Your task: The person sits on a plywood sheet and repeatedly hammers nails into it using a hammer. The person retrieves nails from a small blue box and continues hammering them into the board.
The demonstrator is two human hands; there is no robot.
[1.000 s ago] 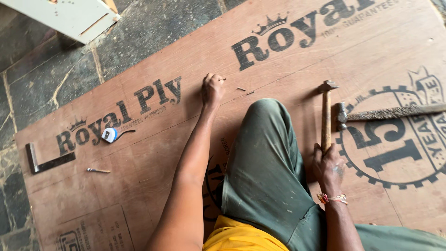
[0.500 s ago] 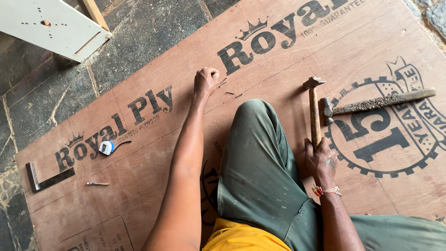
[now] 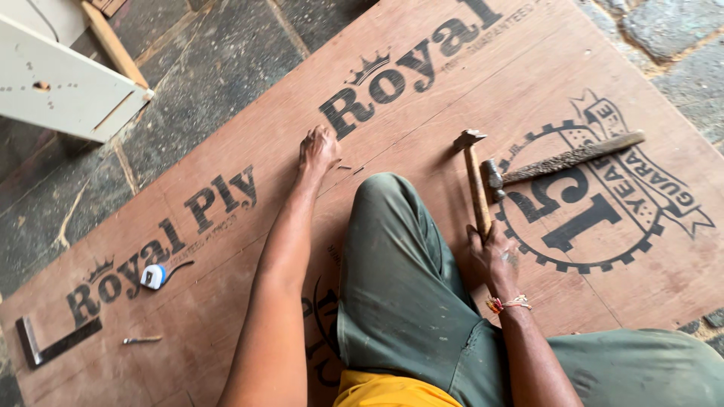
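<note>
On the plywood sheet [image 3: 249, 136] you sit with a knee raised; your right hand [image 3: 494, 260] is wrapped around the handle of a hammer [image 3: 475, 185], head resting at 12 o'clock, ready to lift. Your left hand [image 3: 317, 151] reaches to 11 o'clock, fingers pinched down by small nails [image 3: 348, 169]; whether it grips one, I cannot tell. A second hammer [image 3: 562, 160] lies at 2 o'clock

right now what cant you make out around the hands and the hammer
- Head view: left hand fingertips press the plywood sheet; anything pinched there is too small to tell.
- Small nails beside it: count unclear, too small.
- Right hand covers the hammer handle's end.
- Try square: cut off at the left edge.
</note>
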